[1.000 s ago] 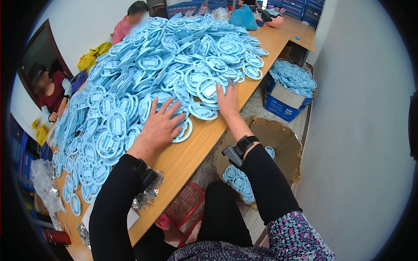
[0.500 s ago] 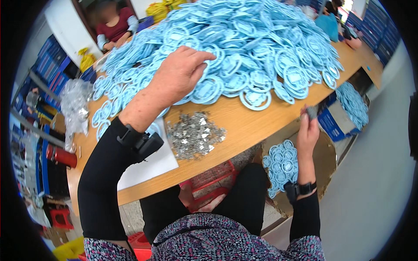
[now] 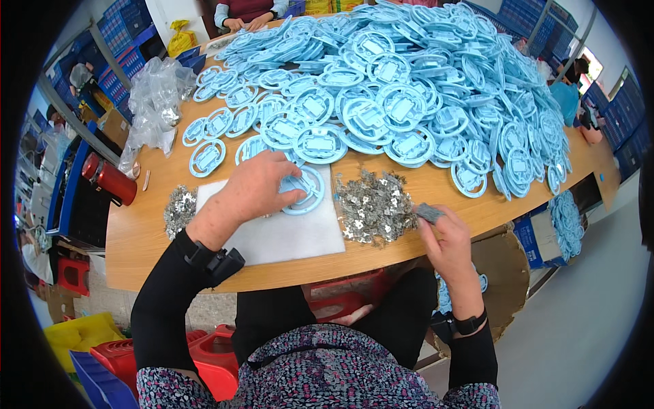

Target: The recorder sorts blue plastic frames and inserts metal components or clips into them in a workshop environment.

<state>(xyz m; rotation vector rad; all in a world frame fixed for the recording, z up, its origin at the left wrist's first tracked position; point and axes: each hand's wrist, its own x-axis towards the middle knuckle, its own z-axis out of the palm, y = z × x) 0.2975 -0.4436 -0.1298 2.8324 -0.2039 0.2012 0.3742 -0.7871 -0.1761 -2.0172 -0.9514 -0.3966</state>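
My left hand is over a white sheet, its thumb and fingers closed on the edge of a light blue round plastic piece. That piece has an open ring and a raised centre, partly covered by my fingers. Between the fingertips of my right hand is a small grey block, at the right edge of a pile of small silvery metal pieces. A second metal pile lies at the sheet's left edge. A large heap of the same blue pieces spreads behind.
Beside the table's right edge stand a cardboard box with blue pieces and a blue-and-white carton. Clear plastic bags and a red flask are at the left. Across the table, a person's hands rest near the edge.
My left hand has come back from the heap to the white sheet with a blue plastic piece. My right hand has moved from above the cardboard box to the metal pile. The view has shifted.
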